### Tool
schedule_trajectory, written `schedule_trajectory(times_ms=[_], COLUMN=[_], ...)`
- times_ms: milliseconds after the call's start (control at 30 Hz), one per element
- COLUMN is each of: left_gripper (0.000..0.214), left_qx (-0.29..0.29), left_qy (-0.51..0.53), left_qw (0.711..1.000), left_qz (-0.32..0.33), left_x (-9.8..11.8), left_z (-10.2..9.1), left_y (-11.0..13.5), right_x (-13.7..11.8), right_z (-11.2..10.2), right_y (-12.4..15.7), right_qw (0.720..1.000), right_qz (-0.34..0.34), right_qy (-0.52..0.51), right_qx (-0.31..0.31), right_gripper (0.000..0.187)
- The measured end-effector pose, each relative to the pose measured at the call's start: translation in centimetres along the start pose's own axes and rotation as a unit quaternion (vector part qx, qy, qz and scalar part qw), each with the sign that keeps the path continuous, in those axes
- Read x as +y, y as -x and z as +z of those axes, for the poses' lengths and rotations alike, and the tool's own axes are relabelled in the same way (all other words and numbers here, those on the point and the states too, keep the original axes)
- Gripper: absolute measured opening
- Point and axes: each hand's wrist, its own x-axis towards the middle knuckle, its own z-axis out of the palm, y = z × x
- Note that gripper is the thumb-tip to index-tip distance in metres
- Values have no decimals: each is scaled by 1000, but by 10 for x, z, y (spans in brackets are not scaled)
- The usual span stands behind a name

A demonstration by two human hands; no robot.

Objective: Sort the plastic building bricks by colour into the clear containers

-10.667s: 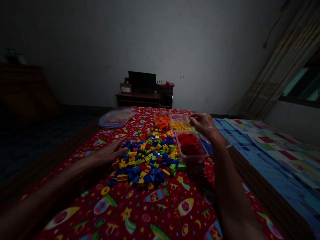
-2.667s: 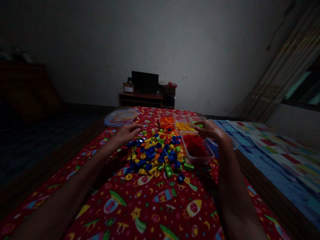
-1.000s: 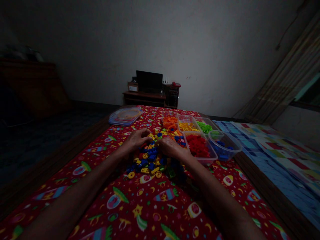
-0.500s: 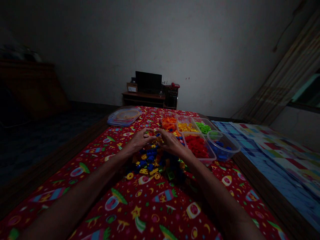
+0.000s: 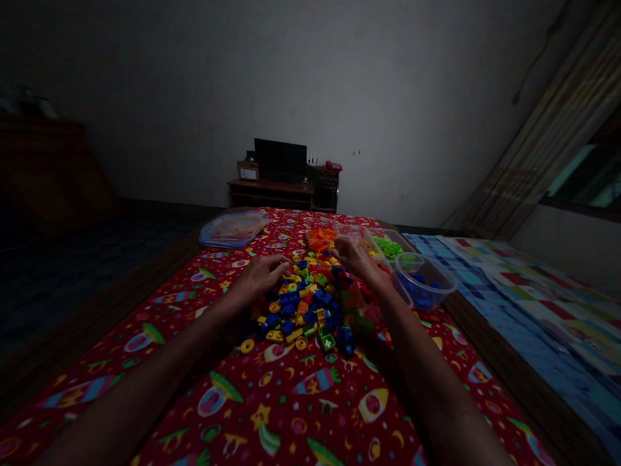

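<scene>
A mixed pile of toy building bricks [image 5: 310,304] in blue, yellow, green, orange and red lies on the red patterned cloth between my forearms. My left hand [image 5: 262,277] is at the pile's upper left edge, its fingers curled together at the tips; anything in them is too dark to make out. Over the near edge of the container of yellow bricks [image 5: 369,244] is my right hand [image 5: 355,256], fingers bent downward and closed. What it holds is hidden. My right wrist partly covers the container of red bricks [image 5: 383,266].
Clear containers hold orange bricks [image 5: 322,238], green bricks [image 5: 388,247] and, in a round tub [image 5: 436,291], blue bricks. Stacked plastic lids [image 5: 233,230] lie at the far left of the cloth [image 5: 272,401]. A blue checked sheet [image 5: 504,323] is on the right.
My hands were together above the pile and have parted. The right hand has moved right and away to the containers, the left slightly left. More of the pile shows.
</scene>
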Motion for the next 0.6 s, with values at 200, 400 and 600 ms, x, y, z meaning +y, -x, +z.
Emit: schedule_trajectory(times_ms=[200, 400, 600], left_gripper=[32, 26, 28], left_qx=[-14, -48, -97], left_qy=[-60, -78, -70], left_qw=[998, 995, 993], left_qz=[27, 43, 24], left_x=[0, -10, -10], left_z=[-6, -7, -13], left_y=[1, -4, -5], right_x=[47, 31, -21], right_z=[-27, -21, 8], right_y=[-33, -23, 7], right_qw=[989, 996, 996], right_qz=[121, 64, -35], right_qy=[83, 30, -27], right_qx=[8, 48, -72], right_gripper=[29, 33, 23])
